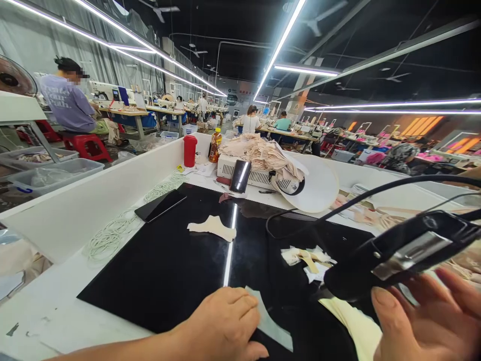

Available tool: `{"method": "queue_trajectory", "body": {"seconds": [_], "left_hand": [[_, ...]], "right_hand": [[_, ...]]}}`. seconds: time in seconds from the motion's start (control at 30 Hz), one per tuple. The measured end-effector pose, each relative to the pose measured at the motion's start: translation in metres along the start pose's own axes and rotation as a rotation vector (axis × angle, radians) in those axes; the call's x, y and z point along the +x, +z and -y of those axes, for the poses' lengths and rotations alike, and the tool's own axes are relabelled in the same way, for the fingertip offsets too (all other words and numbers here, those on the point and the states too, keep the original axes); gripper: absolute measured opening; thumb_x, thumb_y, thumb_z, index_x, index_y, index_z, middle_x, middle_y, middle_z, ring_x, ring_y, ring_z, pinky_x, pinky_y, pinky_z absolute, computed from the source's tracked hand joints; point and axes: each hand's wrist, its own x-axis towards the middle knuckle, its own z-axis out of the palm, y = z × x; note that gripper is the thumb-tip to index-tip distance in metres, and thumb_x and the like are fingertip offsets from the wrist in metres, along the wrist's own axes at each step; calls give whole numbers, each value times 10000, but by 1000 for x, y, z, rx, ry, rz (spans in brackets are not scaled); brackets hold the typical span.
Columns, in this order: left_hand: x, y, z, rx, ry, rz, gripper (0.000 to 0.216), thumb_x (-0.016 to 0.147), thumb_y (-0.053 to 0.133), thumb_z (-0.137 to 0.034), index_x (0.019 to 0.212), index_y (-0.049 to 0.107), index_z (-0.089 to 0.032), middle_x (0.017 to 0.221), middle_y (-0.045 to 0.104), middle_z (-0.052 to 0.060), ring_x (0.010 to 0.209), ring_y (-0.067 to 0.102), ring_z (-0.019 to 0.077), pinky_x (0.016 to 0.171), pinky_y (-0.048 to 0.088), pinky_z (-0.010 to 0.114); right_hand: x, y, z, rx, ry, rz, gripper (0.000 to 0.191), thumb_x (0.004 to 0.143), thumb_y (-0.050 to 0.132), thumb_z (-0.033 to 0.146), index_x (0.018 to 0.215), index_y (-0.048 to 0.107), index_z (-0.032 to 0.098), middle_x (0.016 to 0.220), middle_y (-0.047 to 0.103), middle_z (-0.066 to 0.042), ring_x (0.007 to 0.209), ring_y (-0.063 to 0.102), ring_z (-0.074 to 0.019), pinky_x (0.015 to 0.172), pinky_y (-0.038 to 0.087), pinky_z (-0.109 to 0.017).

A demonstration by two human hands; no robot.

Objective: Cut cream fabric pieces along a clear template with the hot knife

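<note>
My left hand (229, 321) lies low over the black board (150, 271), its fingers bent and close together at the edge of a pale grey-green fabric piece (273, 328). Its fingertips are partly hidden. At the lower right, my right hand (428, 316) grips a black corded tool (406, 255) with a metal plate on its side. The tool's tip points left and its exact kind is unclear. Beneath it is a cream fabric piece (353, 321). A curved cream piece (212, 228) lies farther up the board, and small white and cream scraps (310, 260) sit near the tool.
A black phone (161, 204) rests on the board's left edge beside pale green cord (108, 240). Behind are a black cup (240, 176), red container (190, 150), bottle (215, 144) and beige fabric pile (259, 153). White side walls (93, 210) border the table; the tool's cable (338, 213) arches across the right.
</note>
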Motion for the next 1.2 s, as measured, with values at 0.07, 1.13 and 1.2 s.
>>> {"method": "queue_trajectory", "body": {"seconds": [0.07,1.13,1.2], "left_hand": [[0,0,0,-4,1,-9,421,900,740,-520,967,655,-113,1048,762,71,993,715,196,938,560,276],[0,6,8,31,47,-161,405,1048,487,-478,956,661,-125,1021,764,85,913,718,205,740,585,292],[0,5,7,40,46,-177,408,1053,476,-471,956,666,-123,1017,766,83,907,717,203,739,589,293]], "right_hand": [[10,17,17,78,181,-83,658,777,816,518,1365,555,378,1267,652,-114,1183,623,-373,993,467,-596],[-18,99,37,582,84,258,278,951,676,293,1158,490,289,888,640,24,663,645,-137,596,564,-292],[-17,99,37,582,93,242,287,947,679,295,1159,486,289,889,640,25,658,641,-137,596,564,-293]]}}
